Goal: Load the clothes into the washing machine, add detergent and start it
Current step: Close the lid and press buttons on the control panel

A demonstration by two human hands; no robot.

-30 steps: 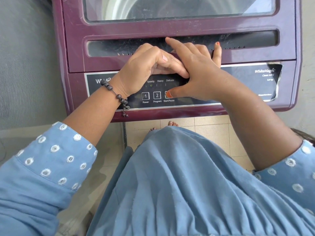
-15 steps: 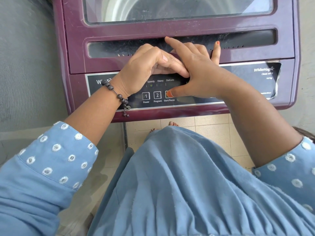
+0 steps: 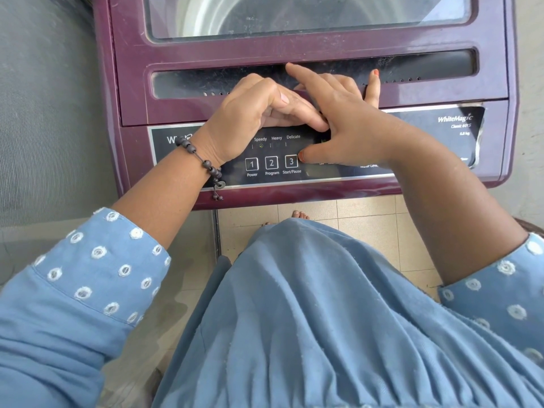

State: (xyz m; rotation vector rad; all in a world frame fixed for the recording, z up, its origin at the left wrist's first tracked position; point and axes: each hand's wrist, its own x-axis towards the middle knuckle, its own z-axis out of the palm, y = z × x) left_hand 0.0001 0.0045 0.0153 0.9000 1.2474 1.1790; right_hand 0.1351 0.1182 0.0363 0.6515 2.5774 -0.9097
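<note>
Glossy maroon plastic washing machine point(image 3: 176, 48), dusty; left hand point(image 3: 250, 113) loosely curled, right hand point(image 3: 347, 119) splayed, both empty-fingered on it.

One maroon washing machine point(image 3: 309, 42) is seen. On its control panel point(image 3: 412, 136) three numbered buttons are counted: Power point(image 3: 252, 164), Program point(image 3: 271, 163) and Start/Pause point(image 3: 291, 161). Above the buttons three programme labels are printed. Two hands are counted, left hand point(image 3: 250, 113) and right hand point(image 3: 350, 122), with one beaded bracelet point(image 3: 203, 163).

Hands point(image 3: 300, 116) on washing machine point(image 3: 323, 45) panel
</note>
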